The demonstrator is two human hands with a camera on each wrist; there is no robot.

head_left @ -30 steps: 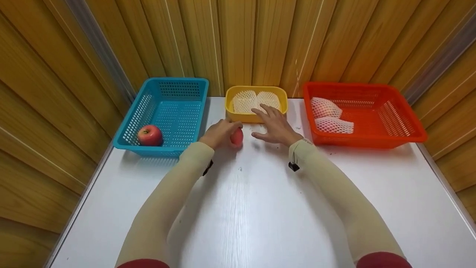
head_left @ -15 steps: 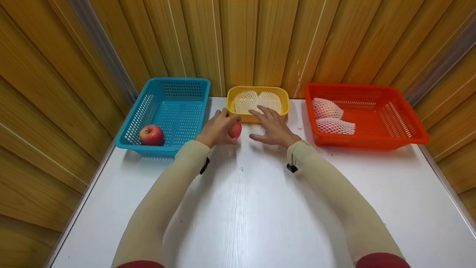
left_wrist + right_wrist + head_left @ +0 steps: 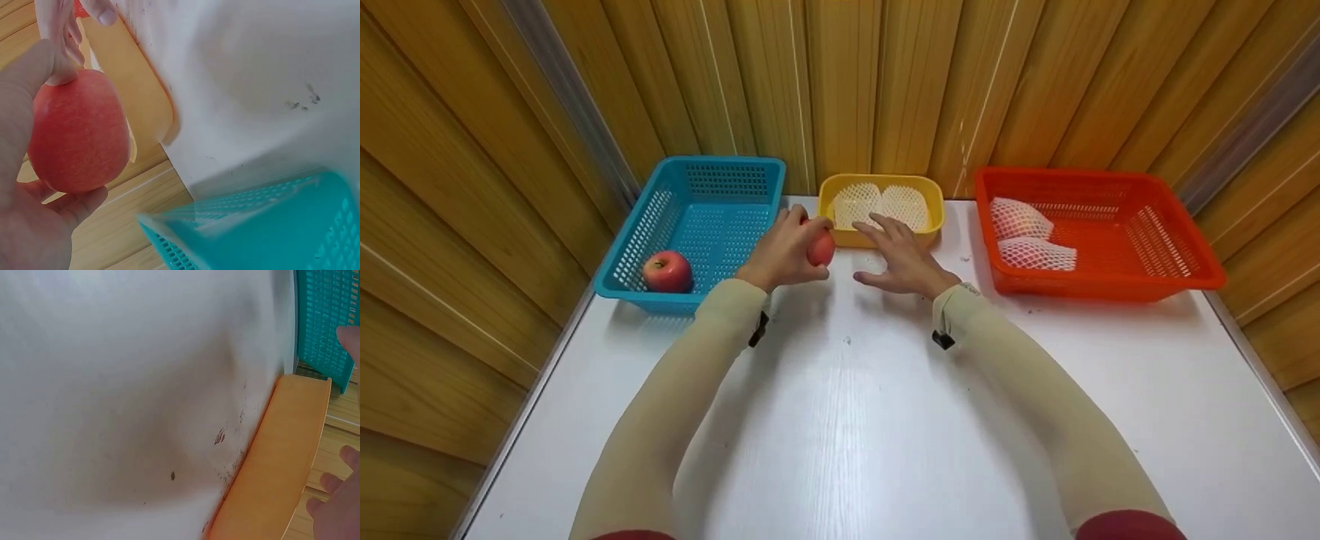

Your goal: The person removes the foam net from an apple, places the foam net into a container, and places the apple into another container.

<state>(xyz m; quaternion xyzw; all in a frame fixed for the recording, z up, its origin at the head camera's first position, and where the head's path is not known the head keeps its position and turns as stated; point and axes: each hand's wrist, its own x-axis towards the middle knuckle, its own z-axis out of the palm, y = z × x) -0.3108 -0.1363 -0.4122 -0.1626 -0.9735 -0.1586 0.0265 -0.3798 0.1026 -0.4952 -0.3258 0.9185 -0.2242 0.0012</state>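
Note:
My left hand [image 3: 781, 251] grips a red apple [image 3: 81, 132], thumb on one side and fingers on the other, in the space between the blue basket and the yellow container. The right hand [image 3: 904, 259] hovers in front of the yellow container [image 3: 880, 238] with its fingers spread and nothing in them. White foam net sleeves [image 3: 904, 206] lie inside that container. Another red apple [image 3: 667, 271] sits in the near left corner of the blue basket [image 3: 615, 287]. In the red basket [image 3: 1110, 283], two net-covered fruits [image 3: 1020, 217] rest against the left side.
The two baskets and the yellow container stand in a row along the back of the white table [image 3: 840, 420]. A wooden plank wall [image 3: 840, 90] rises right behind them, with more panelling at the left and right sides.
My left hand has lifted the apple and carried it to the left, toward the blue basket. The right hand has shifted slightly left, still spread.

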